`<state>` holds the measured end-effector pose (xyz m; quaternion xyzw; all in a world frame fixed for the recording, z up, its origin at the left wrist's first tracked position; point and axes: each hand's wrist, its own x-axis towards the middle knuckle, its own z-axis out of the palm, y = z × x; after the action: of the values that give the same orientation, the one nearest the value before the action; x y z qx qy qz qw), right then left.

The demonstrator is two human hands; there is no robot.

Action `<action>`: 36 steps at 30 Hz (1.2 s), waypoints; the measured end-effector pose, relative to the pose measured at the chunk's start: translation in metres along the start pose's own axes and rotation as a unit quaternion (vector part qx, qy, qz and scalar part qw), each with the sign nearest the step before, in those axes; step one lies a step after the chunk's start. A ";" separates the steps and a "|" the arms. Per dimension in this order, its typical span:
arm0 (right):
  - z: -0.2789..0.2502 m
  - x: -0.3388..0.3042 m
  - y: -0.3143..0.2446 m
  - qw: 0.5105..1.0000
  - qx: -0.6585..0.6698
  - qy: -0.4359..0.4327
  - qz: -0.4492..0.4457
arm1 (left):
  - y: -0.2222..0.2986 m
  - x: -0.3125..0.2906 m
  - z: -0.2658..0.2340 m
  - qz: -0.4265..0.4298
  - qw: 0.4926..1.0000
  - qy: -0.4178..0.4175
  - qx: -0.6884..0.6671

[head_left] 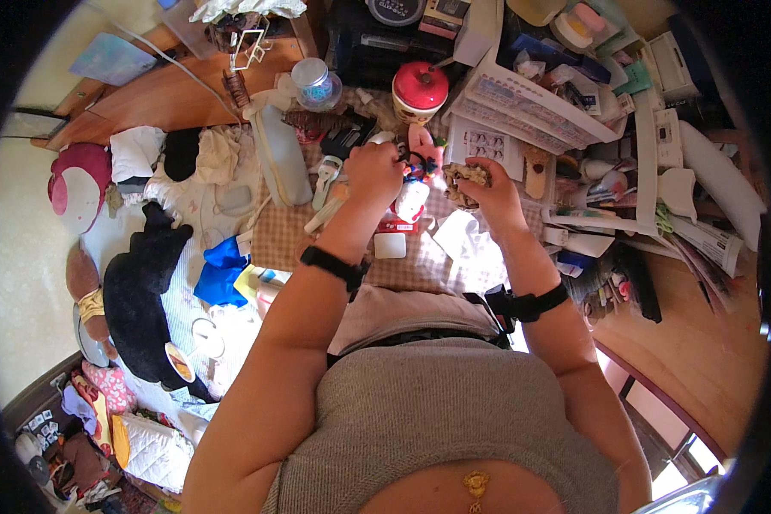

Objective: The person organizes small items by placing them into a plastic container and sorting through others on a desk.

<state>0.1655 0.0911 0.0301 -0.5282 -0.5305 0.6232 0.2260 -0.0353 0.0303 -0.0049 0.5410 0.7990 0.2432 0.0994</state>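
Over the checkered tablecloth (351, 259), my right hand (499, 199) grips a bunched, mottled brown-and-cream thing (466, 182), which looks like a scrunchie. The fingers of my left hand (373, 177) are curled closed beside a pink object (423, 144) hung with dark and colourful small pieces. What they hold, if anything, is hidden. Just below stands a white rounded thing (412, 199), with a red packet (397, 225) under it. A small white square (391, 246) lies nearer to me. Crumpled white tissue or cloth (460, 236) spreads below my right hand.
A red-lidded pot (420, 87) and a clear lidded jar (314, 84) stand at the back. White drawers (531, 98) full of small items rise at the right. Left of the table, a black plush toy (146, 287) and clothes (137, 154) lie on a bed.
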 end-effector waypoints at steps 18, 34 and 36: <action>0.003 -0.024 -0.005 0.947 0.149 -0.273 0.075 | 0.043 -0.059 -0.034 -0.040 0.938 -0.155 -0.306; 0.012 -0.009 0.017 0.969 0.039 -0.236 0.059 | 0.000 -0.035 -0.028 -0.029 0.980 -0.056 -0.190; 0.012 -0.013 0.013 0.972 0.074 -0.214 0.069 | -0.014 -0.020 -0.029 -0.078 0.997 -0.025 0.006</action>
<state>0.1629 0.0711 0.0226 -0.3997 -0.4814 0.7734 0.1016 -0.0511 -0.0007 0.0104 0.4836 0.8374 0.2165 0.1343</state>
